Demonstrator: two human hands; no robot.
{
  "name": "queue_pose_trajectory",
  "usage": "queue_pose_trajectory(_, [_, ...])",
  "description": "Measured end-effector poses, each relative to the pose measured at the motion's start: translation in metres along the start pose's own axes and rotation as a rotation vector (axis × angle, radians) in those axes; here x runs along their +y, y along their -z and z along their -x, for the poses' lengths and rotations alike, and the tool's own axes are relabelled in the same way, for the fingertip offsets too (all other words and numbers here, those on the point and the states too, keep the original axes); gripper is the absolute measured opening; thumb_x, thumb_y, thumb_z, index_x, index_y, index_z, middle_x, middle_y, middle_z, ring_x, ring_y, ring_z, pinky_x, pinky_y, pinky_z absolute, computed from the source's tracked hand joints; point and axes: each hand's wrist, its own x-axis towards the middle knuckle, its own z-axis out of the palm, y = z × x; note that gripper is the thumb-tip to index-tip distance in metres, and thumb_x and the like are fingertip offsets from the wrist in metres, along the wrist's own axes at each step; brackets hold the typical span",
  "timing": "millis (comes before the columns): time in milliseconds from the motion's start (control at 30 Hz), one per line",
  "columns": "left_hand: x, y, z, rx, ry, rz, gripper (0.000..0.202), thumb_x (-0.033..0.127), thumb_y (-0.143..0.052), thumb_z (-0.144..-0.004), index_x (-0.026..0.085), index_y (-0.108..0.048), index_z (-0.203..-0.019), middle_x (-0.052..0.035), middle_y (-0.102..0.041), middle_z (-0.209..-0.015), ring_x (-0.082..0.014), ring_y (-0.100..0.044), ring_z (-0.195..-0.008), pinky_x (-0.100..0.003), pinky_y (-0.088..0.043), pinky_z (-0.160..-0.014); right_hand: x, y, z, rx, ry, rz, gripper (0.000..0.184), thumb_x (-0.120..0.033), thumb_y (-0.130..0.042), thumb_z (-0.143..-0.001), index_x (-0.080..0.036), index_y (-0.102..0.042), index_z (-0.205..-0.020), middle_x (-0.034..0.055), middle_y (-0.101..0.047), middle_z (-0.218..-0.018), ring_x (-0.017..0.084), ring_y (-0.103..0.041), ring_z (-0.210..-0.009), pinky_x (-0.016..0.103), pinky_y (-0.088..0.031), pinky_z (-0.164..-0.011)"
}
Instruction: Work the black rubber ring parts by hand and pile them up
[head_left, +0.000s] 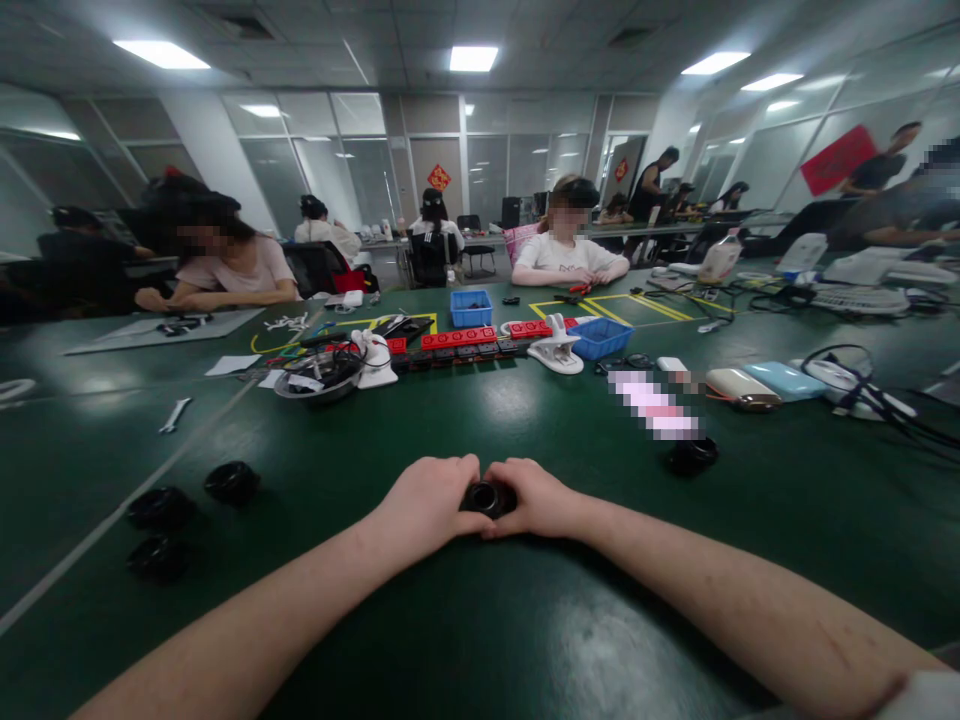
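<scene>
A small black round part with a hollow centre rests on the green table right in front of me. My left hand curls round its left side and my right hand curls round its right side, so both hands are closed on it together. Only the part's top ring shows between my thumbs. Three similar black round parts lie on the table to my left, and one more black part sits to my right.
Red and black power strips, two blue bins, white clamp-like tools, a bowl of cables, a wrench, phones and power banks lie across the middle. Several other people sit at the far side and at tables beyond.
</scene>
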Motion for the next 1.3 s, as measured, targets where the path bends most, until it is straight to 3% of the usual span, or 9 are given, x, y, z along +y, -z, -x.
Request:
queue_pose_trajectory(100, [0.012, -0.005, 0.001, 0.049, 0.107, -0.085, 0.035, 0.042, -0.064, -0.074, 0.011, -0.057, -0.087, -0.0096, -0.063, -0.074, -0.0293, -0.061, -0.068, -0.037, -0.045, -0.059, -0.004, -0.009, 0.0, 0.079, -0.052, 0.049, 0.042, -0.046, -0.072, -0.062, -0.014, -0.057, -0.085, 0.0047, -0.058, -0.076, 0.018, -0.051, -0.07, 0.029, -0.034, -0.063])
queue_pose_trajectory(233, [0.013, 0.0, 0.005, 0.061, 0.076, -0.097, 0.04, 0.047, -0.064, -0.073, 0.012, -0.058, -0.091, -0.0094, -0.064, -0.08, -0.0294, -0.061, -0.076, -0.041, -0.045, -0.068, -0.003, -0.006, 0.001, 0.056, 0.007, 0.038, 0.054, -0.051, -0.072, -0.06, -0.014, -0.057, -0.097, 0.0072, -0.061, -0.086, 0.022, -0.053, -0.077, 0.033, -0.036, -0.07])
queue_pose_trajectory(367, [-0.001, 0.01, 0.006, 0.033, -0.106, -0.017, 0.045, 0.044, -0.064, -0.075, 0.021, -0.055, -0.112, -0.0058, -0.061, -0.107, -0.0247, -0.056, -0.098, -0.037, -0.042, -0.086, 0.005, 0.006, 0.0, -0.049, 0.128, -0.029, 0.052, -0.04, -0.074, -0.062, -0.018, -0.058, -0.106, 0.0032, -0.063, -0.092, 0.019, -0.056, -0.082, 0.029, -0.039, -0.073])
queue_pose_trajectory(533, [-0.018, 0.013, 0.002, -0.091, -0.399, 0.214, 0.042, 0.012, -0.057, -0.082, 0.03, -0.053, -0.12, -0.0002, -0.052, -0.126, -0.0169, -0.048, -0.115, -0.03, -0.035, -0.099, 0.011, 0.011, -0.003, -0.094, 0.181, -0.073, 0.037, -0.031, -0.074, -0.065, -0.018, -0.062, -0.097, 0.0006, -0.063, -0.089, 0.016, -0.056, -0.081, 0.026, -0.04, -0.074])
queue_pose_trajectory(733, [-0.014, 0.009, 0.001, -0.088, -0.288, 0.135, 0.036, 0.014, -0.06, -0.082, 0.028, -0.056, -0.115, -0.0002, -0.058, -0.114, -0.0152, -0.053, -0.105, -0.026, -0.04, -0.093, 0.008, 0.005, -0.002, -0.04, 0.115, -0.05, 0.039, -0.036, -0.076, -0.061, -0.017, -0.061, -0.09, 0.0001, -0.061, -0.082, 0.016, -0.055, -0.075, 0.025, -0.038, -0.067])
queue_pose_trajectory(900, [0.007, -0.001, 0.002, 0.022, -0.07, -0.011, 0.023, 0.027, -0.06, -0.081, 0.016, -0.058, -0.102, -0.0063, -0.057, -0.093, -0.0222, -0.058, -0.083, -0.034, -0.048, -0.071, 0.001, -0.006, -0.001, 0.061, 0.012, 0.013, 0.041, -0.042, -0.074, -0.059, -0.015, -0.058, -0.085, 0.0019, -0.059, -0.078, 0.016, -0.053, -0.07, 0.026, -0.036, -0.062])
queue_pose_trajectory(1033, [0.02, -0.013, -0.001, 0.092, 0.044, -0.133, 0.023, 0.03, -0.054, -0.085, 0.009, -0.058, -0.094, -0.0119, -0.057, -0.088, -0.0282, -0.057, -0.079, -0.041, -0.047, -0.067, -0.005, -0.015, -0.001, 0.123, -0.024, 0.073, 0.036, -0.041, -0.07, -0.062, -0.015, -0.056, -0.082, 0.004, -0.058, -0.076, 0.019, -0.052, -0.071, 0.03, -0.035, -0.066])
queue_pose_trajectory(1167, [0.02, -0.013, 0.0, 0.138, 0.054, -0.154, 0.029, 0.037, -0.051, -0.086, 0.009, -0.058, -0.091, -0.0132, -0.058, -0.087, -0.0304, -0.056, -0.082, -0.044, -0.045, -0.07, -0.004, -0.012, 0.0, 0.105, 0.023, 0.071, 0.044, -0.048, -0.069, -0.063, -0.014, -0.056, -0.088, 0.006, -0.059, -0.08, 0.021, -0.053, -0.074, 0.033, -0.036, -0.068])
queue_pose_trajectory(1300, [0.007, 0.002, 0.005, 0.149, -0.056, -0.093, 0.042, 0.044, -0.056, -0.082, 0.016, -0.052, -0.113, -0.0102, -0.057, -0.107, -0.0276, -0.053, -0.098, -0.042, -0.042, -0.083, 0.004, -0.001, 0.0, 0.013, 0.131, 0.002, 0.053, -0.048, -0.071, -0.064, -0.016, -0.056, -0.104, 0.0037, -0.061, -0.088, 0.019, -0.054, -0.077, 0.029, -0.039, -0.069])
